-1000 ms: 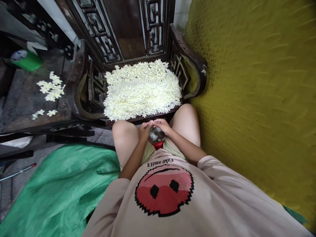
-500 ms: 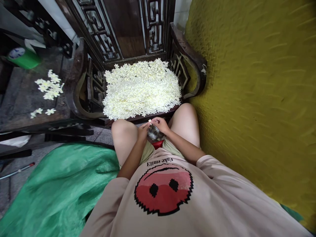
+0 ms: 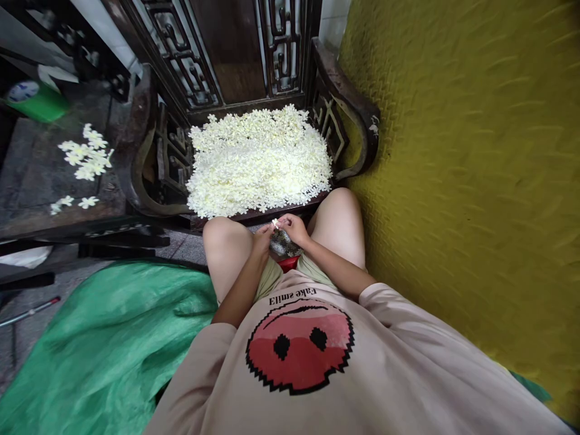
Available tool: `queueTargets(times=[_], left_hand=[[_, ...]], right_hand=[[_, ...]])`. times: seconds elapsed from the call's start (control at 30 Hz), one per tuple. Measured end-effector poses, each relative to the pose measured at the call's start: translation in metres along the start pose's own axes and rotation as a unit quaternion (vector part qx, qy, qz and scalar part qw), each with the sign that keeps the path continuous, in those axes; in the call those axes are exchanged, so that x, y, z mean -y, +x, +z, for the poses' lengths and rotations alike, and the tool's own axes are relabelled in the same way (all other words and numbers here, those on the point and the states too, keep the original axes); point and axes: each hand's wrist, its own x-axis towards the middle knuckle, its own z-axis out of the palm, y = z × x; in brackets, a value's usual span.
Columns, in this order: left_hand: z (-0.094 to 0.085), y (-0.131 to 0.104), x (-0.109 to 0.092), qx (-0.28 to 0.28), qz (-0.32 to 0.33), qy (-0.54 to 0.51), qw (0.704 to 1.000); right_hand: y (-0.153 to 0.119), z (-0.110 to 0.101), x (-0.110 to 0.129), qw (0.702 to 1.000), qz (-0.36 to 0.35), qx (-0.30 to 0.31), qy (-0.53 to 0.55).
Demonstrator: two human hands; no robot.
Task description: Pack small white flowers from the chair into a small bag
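While left hand (image 3: 263, 237) pinches one white flower (image 3: 275, 223) before heaped blossoms (image 3: 260, 160) on armchair (image 3: 369, 118), right hand (image 3: 293, 229) curls beside it, grip unclear: apparently single-bloom handling, next needing a light touch.

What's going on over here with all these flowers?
A seated person's left hand holds a small white flower at the fingertips. The right hand is right beside it; whether it grips the flower too is too small to tell. A heap of white flowers covers much of the carved wooden chair's seat, and a few loose flowers lie to the left.
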Motion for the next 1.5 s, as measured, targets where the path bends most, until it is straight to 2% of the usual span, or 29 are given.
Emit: queueTargets(times=[0.17,0.4,0.77,0.93,1.13,1.5], left_hand=[[0.001,0.002,0.003,-0.029,-0.017,-0.031,0.999],[-0.001,0.002,0.003,-0.021,-0.082,-0.084,0.993],[-0.003,-0.005,-0.014,0.021,-0.083,-0.151,0.985],[-0.002,-0.004,-0.013,0.023,-0.07,-0.161,0.984],[-0.003,-0.001,-0.01,0.013,-0.057,-0.154,0.986],[-0.001,0.0,-0.01,0.008,-0.054,-0.165,0.985]], right_hand=[[0.002,0.006,-0.004,1.0,0.015,-0.003,-0.001],[0.002,0.014,-0.009,0.987,0.127,0.006,0.099],[0.002,0.003,-0.003,0.962,0.19,0.019,0.196],[0.003,0.003,-0.005,0.947,0.224,0.04,0.226],[0.005,0.003,-0.009,0.942,0.226,0.056,0.242],[0.004,0.003,-0.003,0.924,0.264,0.044,0.272]])
